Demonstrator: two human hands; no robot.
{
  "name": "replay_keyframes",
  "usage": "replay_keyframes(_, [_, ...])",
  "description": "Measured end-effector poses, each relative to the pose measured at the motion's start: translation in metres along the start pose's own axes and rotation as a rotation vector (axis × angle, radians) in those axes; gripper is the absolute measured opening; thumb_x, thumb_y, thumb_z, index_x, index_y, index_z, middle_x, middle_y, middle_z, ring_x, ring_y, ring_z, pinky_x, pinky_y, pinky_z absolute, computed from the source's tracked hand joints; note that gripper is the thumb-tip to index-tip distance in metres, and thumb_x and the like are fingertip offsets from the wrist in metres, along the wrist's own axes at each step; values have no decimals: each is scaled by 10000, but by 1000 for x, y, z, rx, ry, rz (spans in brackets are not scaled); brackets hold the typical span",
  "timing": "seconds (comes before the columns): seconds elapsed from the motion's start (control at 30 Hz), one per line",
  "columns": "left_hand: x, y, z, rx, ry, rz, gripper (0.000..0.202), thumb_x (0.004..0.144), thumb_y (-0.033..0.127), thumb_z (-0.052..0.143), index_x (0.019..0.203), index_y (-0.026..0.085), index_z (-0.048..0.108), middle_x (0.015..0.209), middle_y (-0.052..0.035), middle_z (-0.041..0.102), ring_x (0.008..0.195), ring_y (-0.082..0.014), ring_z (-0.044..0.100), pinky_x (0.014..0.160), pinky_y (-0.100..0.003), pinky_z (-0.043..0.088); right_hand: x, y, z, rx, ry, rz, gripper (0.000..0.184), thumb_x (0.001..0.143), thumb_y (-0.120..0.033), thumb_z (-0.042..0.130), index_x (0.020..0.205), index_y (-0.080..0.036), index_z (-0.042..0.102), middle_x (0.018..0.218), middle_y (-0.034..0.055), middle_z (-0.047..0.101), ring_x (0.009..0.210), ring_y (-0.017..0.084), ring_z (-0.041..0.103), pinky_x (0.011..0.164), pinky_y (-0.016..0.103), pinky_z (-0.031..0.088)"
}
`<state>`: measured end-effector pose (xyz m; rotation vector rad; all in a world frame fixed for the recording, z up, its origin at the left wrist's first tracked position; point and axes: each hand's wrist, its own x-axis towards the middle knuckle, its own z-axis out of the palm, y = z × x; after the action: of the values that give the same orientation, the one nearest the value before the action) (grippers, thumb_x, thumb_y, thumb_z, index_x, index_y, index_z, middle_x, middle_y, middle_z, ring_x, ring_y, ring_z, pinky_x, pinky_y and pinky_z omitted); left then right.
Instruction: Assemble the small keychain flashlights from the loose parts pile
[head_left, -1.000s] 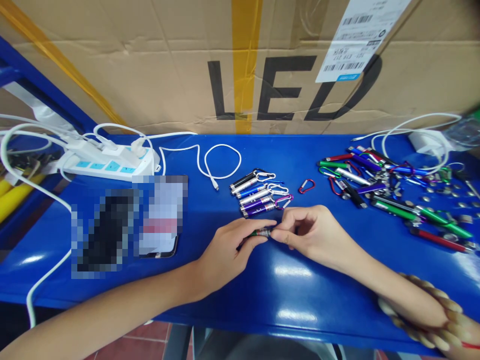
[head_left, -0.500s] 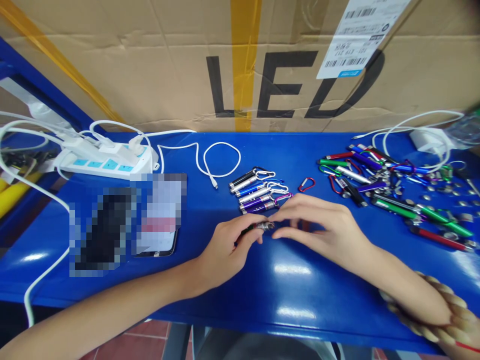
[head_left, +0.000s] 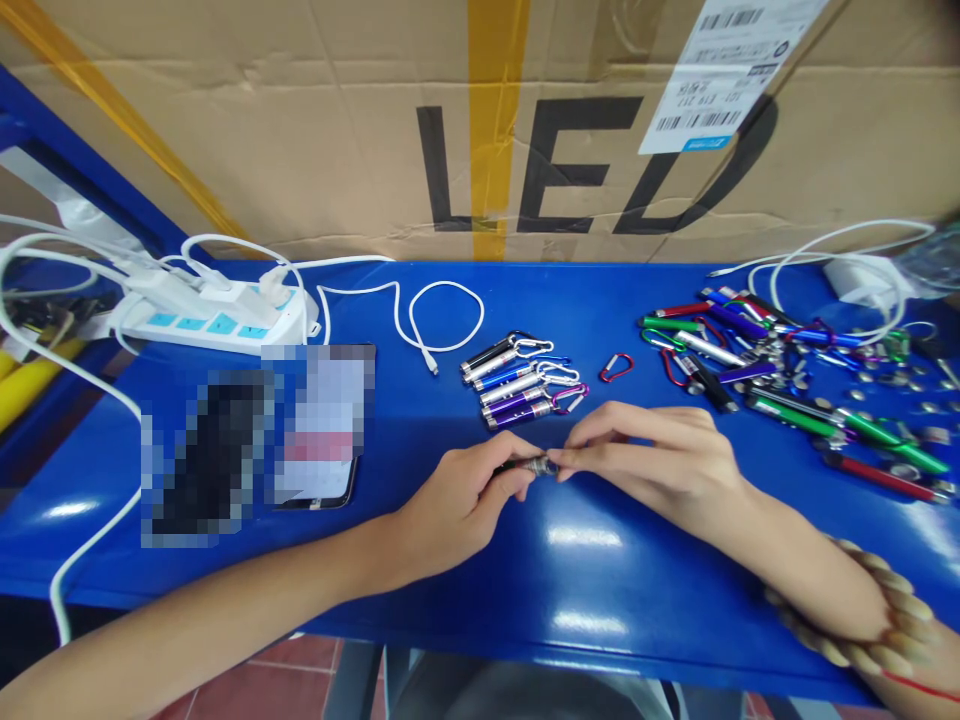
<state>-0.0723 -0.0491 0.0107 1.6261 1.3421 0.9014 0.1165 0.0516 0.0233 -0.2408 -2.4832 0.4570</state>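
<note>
Between thumb and fingers, my left hand (head_left: 466, 502) grips a small flashlight (head_left: 538, 465), whose silver end points right. Most of its dark body is hidden inside that hand. At the silver end, the thumb and fingertips of my right hand (head_left: 667, 462) are pinched together; a small dark piece shows there, too small to name. Just beyond the hands lies a row of several mini flashlights (head_left: 506, 378) in black, silver, blue and purple, with carabiner clips attached. A loose red carabiner (head_left: 616, 368) sits to the right of the row.
At the right is a pile of coloured flashlights (head_left: 814, 422) with small round metal parts scattered around. Two phones (head_left: 319, 497) lie at left, by a white power strip (head_left: 289, 325). A white cable (head_left: 450, 287) loops behind. A large cardboard box (head_left: 337, 130) walls off the back.
My right hand's fingers, apart before, have closed at the flashlight's silver end. The left hand keeps its grip on the flashlight, and the row of flashlights has stayed put.
</note>
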Motion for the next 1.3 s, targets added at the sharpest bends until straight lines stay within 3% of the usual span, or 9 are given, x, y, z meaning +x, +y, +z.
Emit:
replay_keyframes(0.17, [-1,-3,3,5,-6,8,101,906,175,433,849,183,515,785,5,652,732,-121,627,684,-221,469,3,-3,0,155,-58,110,104,834,-196,601,804,-218,698,775,-1,643,645,65,591,547,174,407])
replay_keyframes(0.33, [-1,-6,5,41,35,96,100,887,140,479,816,184,533,871,-18,681,865,-140,651,769,-232,490,12,-5,3,366,-137,423,148,749,-308,687,646,-203,710,650,-2,643,608,95,589,527,195,419])
replay_keyframes(0.57, [-1,-8,5,96,175,240,116,833,71,551,769,165,574,806,-23,694,783,-130,662,723,-207,510,16,-13,7,619,-143,724,143,664,-237,722,553,-163,671,534,-11,574,484,69,490,436,193,358])
replay_keyframes(0.73, [-1,-6,6,115,248,295,138,804,46,589,748,171,604,781,-5,707,750,-124,651,715,-207,509,20,-17,7,745,-191,983,195,596,-286,739,509,-146,635,476,-24,521,442,58,424,411,197,322])
replay_keyframes(0.83, [-1,-6,6,131,273,275,119,807,80,609,865,180,639,807,-4,711,759,-126,651,727,-213,510,23,-18,7,760,-197,1059,241,579,-331,740,501,-144,611,457,-27,509,440,58,415,413,197,317])
replay_keyframes(0.93, [0,-5,5,164,240,229,228,836,121,592,1049,193,623,871,-9,711,777,-125,642,750,-220,502,23,-18,7,749,-189,1049,279,612,-362,714,496,-146,579,444,-29,502,436,58,407,410,193,313])
replay_keyframes(1.07, [1,-3,3,168,166,186,200,885,146,516,1038,209,629,900,-8,707,788,-134,627,762,-240,488,19,-17,9,633,-138,942,320,661,-393,694,506,-154,549,462,-25,517,429,59,415,394,185,319])
replay_keyframes(1.17, [1,-1,3,134,147,119,195,903,143,468,1025,184,614,881,-14,683,797,-132,623,772,-237,477,15,-15,9,461,-10,750,260,677,-385,717,608,-160,606,546,-10,579,468,75,492,430,188,399])
replay_keyframes(1.3, [0,-1,2,111,155,85,208,909,137,424,1046,172,577,817,-10,649,763,-131,609,746,-240,471,9,-12,5,244,96,377,185,714,-283,721,864,-183,680,729,15,649,599,98,589,541,201,492])
